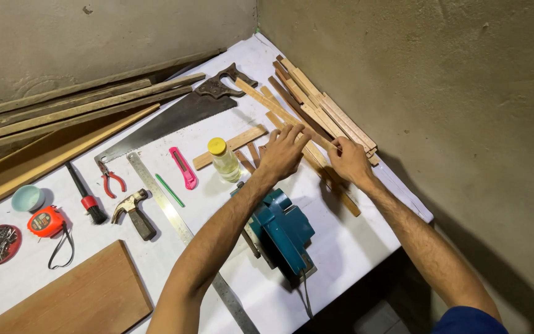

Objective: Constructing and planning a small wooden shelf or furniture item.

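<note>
At far bench (353, 247) corner: my left hand (282, 151) spread flat on wood strips (316, 114); my right hand (348, 159) pinching one strip. Step, by my judgement: sorting stock. Next needs clean lift clear of pile. Blue electric planer (282, 232) near wrists.

Both hands, left hand (284, 150) and right hand (348, 159), rest on wooden strips (316, 105)

Single head cam, worn by the person, looks steeply down at white-covered worktable (353, 247) from its front-right, facing the grey concrete wall corner (258, 18). Close range: forearms fill lower frame. No 2nd view, so no overlap.
</note>
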